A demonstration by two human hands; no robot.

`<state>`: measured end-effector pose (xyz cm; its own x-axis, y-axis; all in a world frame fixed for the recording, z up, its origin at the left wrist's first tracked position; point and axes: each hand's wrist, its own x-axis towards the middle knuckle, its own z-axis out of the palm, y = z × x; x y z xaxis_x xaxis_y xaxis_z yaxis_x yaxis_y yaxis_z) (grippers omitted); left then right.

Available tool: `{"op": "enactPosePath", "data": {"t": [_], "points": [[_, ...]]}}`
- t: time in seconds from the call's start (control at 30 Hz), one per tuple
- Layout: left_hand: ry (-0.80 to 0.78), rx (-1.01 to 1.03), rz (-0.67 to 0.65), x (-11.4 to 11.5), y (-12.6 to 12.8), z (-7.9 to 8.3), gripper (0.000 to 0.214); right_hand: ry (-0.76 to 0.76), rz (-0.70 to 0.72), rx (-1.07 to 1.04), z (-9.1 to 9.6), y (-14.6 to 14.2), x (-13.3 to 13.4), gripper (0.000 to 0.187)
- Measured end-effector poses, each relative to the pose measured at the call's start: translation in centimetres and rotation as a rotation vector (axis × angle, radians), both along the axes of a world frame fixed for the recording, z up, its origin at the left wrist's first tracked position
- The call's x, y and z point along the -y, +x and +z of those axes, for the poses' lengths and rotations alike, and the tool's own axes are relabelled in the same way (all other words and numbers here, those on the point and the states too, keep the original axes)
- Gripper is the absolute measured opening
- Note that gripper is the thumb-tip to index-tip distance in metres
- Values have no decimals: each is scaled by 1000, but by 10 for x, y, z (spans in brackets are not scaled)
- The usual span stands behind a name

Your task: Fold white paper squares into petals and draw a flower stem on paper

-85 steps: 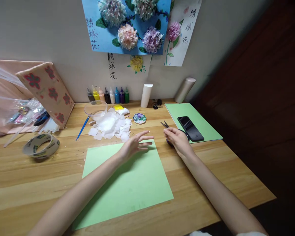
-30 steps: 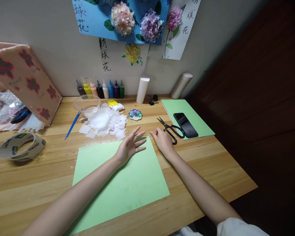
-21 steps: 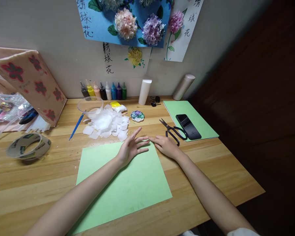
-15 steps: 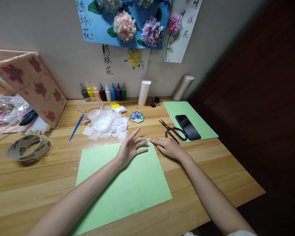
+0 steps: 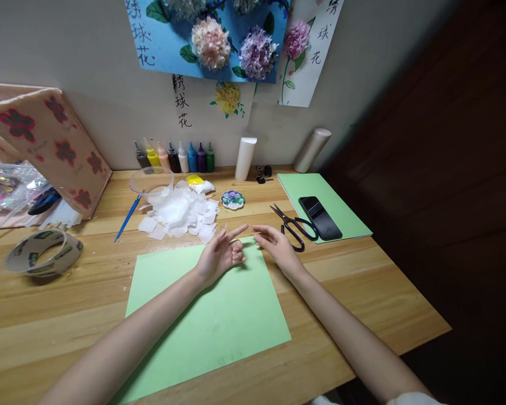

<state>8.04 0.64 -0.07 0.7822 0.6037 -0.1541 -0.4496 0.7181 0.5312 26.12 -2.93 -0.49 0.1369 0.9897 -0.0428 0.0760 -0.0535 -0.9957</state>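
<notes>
A light green paper sheet (image 5: 211, 315) lies flat on the wooden table (image 5: 362, 292) in front of me. Both hands are at its far right corner. My left hand (image 5: 218, 257) rests on the sheet with the forefinger stretched out and the other fingers curled in; nothing shows in it. My right hand (image 5: 277, 246) hovers by the corner, fingers loosely spread toward the left hand and holding nothing. Black scissors (image 5: 296, 228) lie just right of my right hand.
A black phone (image 5: 319, 217) lies on a second green sheet (image 5: 349, 222). Behind my hands sit a heap of white paper pieces (image 5: 179, 212), a clear bowl (image 5: 150, 180), a blue brush (image 5: 126, 218), a small palette (image 5: 233, 199) and several paint bottles (image 5: 177, 158). A tape roll (image 5: 42, 259) lies left.
My right hand let go of the scissors and moved left to the sheet's corner. My left hand, flat and spread before, has curled its fingers and keeps only the forefinger out.
</notes>
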Motion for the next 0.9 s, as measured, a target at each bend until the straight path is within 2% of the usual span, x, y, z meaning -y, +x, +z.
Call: {"op": "enactPosePath", "data": {"t": [0.13, 0.2, 0.3, 0.37, 0.47, 0.57, 0.63, 0.7, 0.8, 0.9], "points": [[0, -16, -31, 0, 0, 1, 52, 18, -84, -26, -4, -7, -1, 28], [-13, -28, -27, 0, -1, 1, 52, 21, -76, -19, -3, -6, -1, 27], [-41, -67, -35, -1, -2, 2, 51, 68, -69, 97, 0, -3, 2, 23], [-59, -94, -42, -2, -2, 1, 50, 201, -94, 301, 3, 1, 4, 17], [-82, -126, -5, -4, -4, -2, 50, 492, -153, 650, 10, 10, 6, 12], [-72, -126, 65, -5, -6, -5, 54, 701, -272, 829, 16, 21, 6, 10], [-52, -131, 66, -4, -6, -6, 52, 805, -315, 916, 20, 26, 7, 9], [-25, -156, 37, -3, -5, -5, 47, 909, -291, 1020, 22, 28, 11, 12], [57, -196, -34, -4, -4, 1, 47, 1051, -172, 1136, 24, 24, 20, 23], [181, -255, -81, -7, -12, 13, 53, 1162, -16, 1119, 28, 12, 29, 32]]}}
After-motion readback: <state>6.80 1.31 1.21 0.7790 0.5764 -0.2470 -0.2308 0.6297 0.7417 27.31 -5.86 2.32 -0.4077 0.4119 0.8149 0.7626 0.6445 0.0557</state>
